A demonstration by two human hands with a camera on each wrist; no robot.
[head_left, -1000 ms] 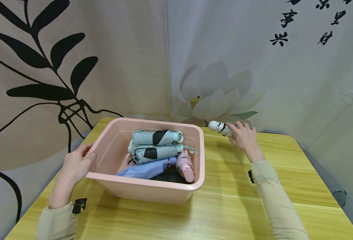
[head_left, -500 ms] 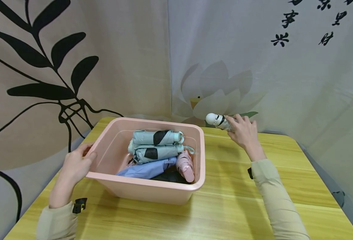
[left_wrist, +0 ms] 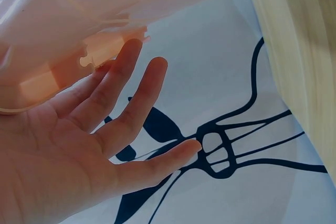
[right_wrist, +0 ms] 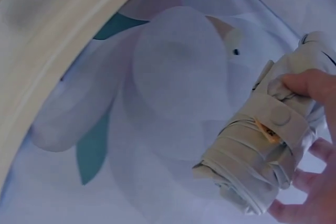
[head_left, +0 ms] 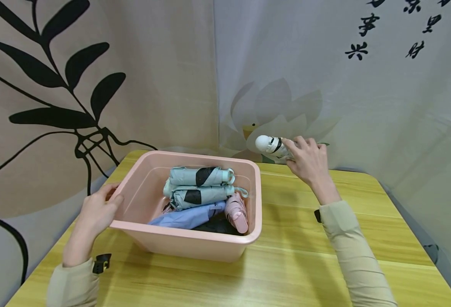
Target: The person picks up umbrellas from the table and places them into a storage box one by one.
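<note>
My right hand (head_left: 309,164) grips a folded white umbrella (head_left: 272,146) with black markings, raised above the table's back edge, its rounded white end pointing left. A buttoned strap (right_wrist: 281,115) wraps it in the right wrist view. My left hand (head_left: 96,211) holds the left rim of a pink plastic bin (head_left: 195,245); in the left wrist view its fingers (left_wrist: 149,90) spread below the rim and the thumb is hidden. Inside the bin lie two pale teal folded umbrellas (head_left: 183,175), a blue one (head_left: 191,216), a pink one (head_left: 236,213) and something black (head_left: 219,226).
The bin stands on a wood-grain table (head_left: 287,264), left of its middle. Behind the table hangs a pale curtain (head_left: 164,85) printed with black leaves, a lotus and dark characters.
My right hand has lifted the white umbrella off the back of the table and moved it up and slightly left. The left hand and the bin have not moved.
</note>
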